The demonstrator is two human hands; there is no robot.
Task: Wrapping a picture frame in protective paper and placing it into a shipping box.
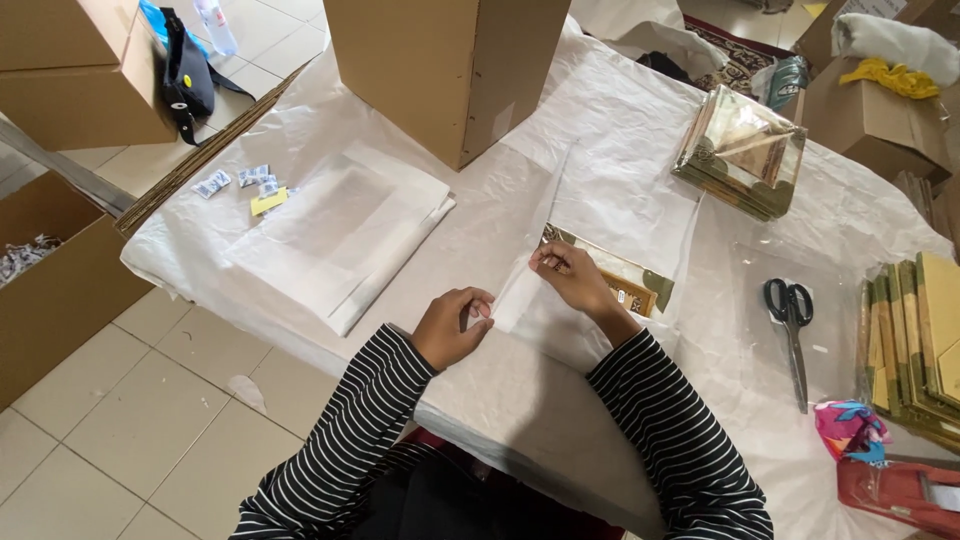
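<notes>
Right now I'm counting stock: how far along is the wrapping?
One gold-framed item is half inside a clear sleeve, which the right hand and left hand hold. A shiny wrapped stack looks done. The stack of flat gold items by the scissors looks unwrapped.

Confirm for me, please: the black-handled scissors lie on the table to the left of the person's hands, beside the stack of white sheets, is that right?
Not quite. The head view shows the scissors on the table to the right of both hands, the left hand and the right hand, far from the white sheets.
</notes>
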